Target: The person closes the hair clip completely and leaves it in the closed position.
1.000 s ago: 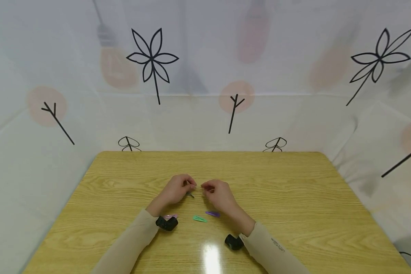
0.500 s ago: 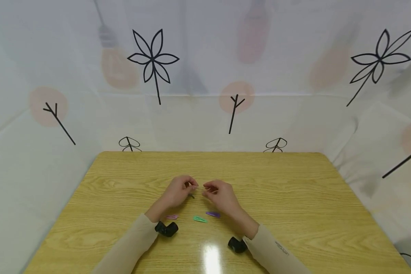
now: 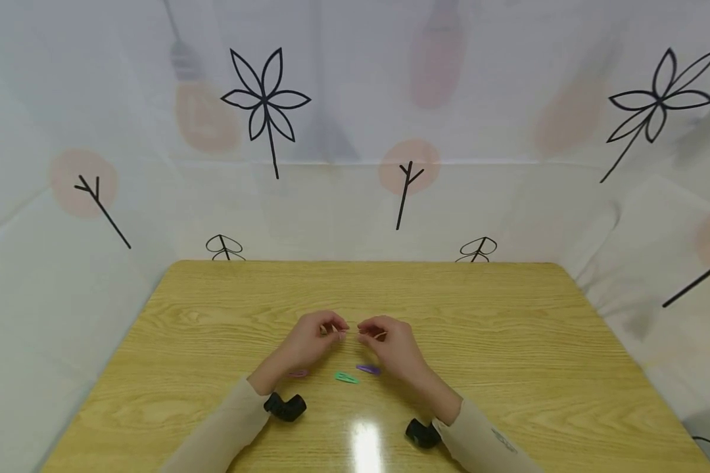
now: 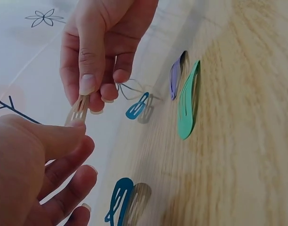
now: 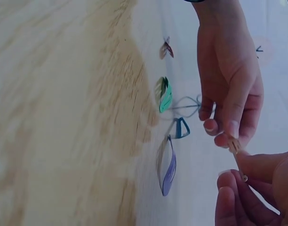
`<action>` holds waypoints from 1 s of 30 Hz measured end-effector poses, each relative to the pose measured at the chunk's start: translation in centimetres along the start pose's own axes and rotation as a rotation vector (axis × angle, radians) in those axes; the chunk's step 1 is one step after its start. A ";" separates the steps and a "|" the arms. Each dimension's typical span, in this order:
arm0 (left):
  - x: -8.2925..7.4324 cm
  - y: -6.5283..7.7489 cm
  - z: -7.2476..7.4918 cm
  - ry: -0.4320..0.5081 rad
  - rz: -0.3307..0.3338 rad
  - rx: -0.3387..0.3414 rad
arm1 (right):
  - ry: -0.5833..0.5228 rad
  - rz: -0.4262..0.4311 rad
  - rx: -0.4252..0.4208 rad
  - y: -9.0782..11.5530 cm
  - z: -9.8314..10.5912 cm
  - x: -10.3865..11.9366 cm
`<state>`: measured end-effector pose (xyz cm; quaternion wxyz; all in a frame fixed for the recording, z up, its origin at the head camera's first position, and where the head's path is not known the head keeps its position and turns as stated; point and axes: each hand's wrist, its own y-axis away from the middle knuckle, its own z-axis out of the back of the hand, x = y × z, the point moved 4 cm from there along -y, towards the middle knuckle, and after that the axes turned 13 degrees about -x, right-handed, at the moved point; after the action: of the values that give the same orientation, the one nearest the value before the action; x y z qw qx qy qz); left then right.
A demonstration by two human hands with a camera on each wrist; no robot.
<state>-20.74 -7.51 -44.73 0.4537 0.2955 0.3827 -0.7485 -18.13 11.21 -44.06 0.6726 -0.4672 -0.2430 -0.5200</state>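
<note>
A beige snap hair clip [image 4: 79,109] is held between both hands above the table. My left hand [image 3: 312,341] pinches one end with thumb and fingers. The other end is pinched by my right hand [image 3: 395,343]; the right wrist view shows a small round end beside its fingertips. Below the hands, a green hair clip [image 3: 346,378] and a purple hair clip [image 3: 368,370] lie on the table, with a pink hair clip [image 3: 298,374] close to the left wrist. Two teal hair clips appear in the left wrist view, one small [image 4: 137,106] and one lower down [image 4: 118,200].
The wooden table [image 3: 479,328] extends on every side of the hands. White patterned cloth [image 3: 343,210] hangs behind it and along both sides. Black wrist devices sit at the left cuff [image 3: 254,387] and right cuff [image 3: 449,420].
Both hands have shifted slightly right and towards the body, still holding the beige hair clip. A dark clip seen below the left hand earlier is now hidden in the head view.
</note>
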 end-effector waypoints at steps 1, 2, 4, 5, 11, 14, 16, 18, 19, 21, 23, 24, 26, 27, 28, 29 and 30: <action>0.0 0.1 0.0 0.005 -0.004 0.001 | 0.000 0.000 0.000 0.0 0.1 0.1; -0.1 0.1 -0.1 0.010 -0.009 0.001 | 0.001 0.000 0.001 0.1 0.1 0.1; -0.1 0.3 -0.1 0.021 -0.016 -0.005 | 0.000 0.003 0.006 0.1 0.1 0.2; -0.1 0.3 -0.2 0.025 -0.020 -0.010 | 0.001 0.004 0.011 0.2 0.1 0.3; -0.1 0.5 -0.3 0.056 -0.039 -0.037 | 0.004 0.029 0.020 0.3 0.2 0.4; -0.2 0.7 -0.4 0.057 -0.063 -0.034 | 0.003 0.030 0.019 0.4 0.3 0.4; -0.3 0.8 -0.5 0.055 -0.080 -0.027 | -0.004 0.032 0.017 0.5 0.4 0.4; -0.5 0.9 -0.5 0.050 -0.089 -0.020 | 0.003 0.035 0.019 0.6 0.5 0.5; -0.5 0.9 -0.6 0.046 -0.090 -0.017 | 0.004 0.037 0.020 0.6 0.5 0.5; -0.6 1.0 -0.6 0.041 -0.090 -0.014 | 0.008 0.045 0.020 0.7 0.5 0.5; -0.6 1.0 -0.6 0.034 -0.090 -0.015 | 0.026 0.056 0.020 0.7 0.5 0.5; -0.6 1.1 -0.6 0.031 -0.092 -0.017 | 0.032 0.061 0.018 0.7 0.5 0.5; -0.6 1.1 -0.6 0.022 -0.101 -0.025 | 0.044 0.070 0.016 0.7 0.4 0.5; -0.7 1.1 -0.6 0.017 -0.105 -0.029 | 0.049 0.072 0.016 0.8 0.4 0.5; -0.7 1.1 -0.7 0.012 -0.110 -0.034 | 0.051 0.074 0.016 0.8 0.4 0.5; -0.7 1.1 -0.7 0.010 -0.114 -0.038 | 0.051 0.073 0.015 0.8 0.4 0.4; -0.7 1.1 -0.7 0.005 -0.119 -0.043 | 0.049 0.070 0.015 0.8 0.4 0.4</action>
<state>-19.34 -6.94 -44.88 0.4138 0.2644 0.4170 -0.7649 -17.18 11.37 -43.84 0.6998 -0.4573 -0.2137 -0.5055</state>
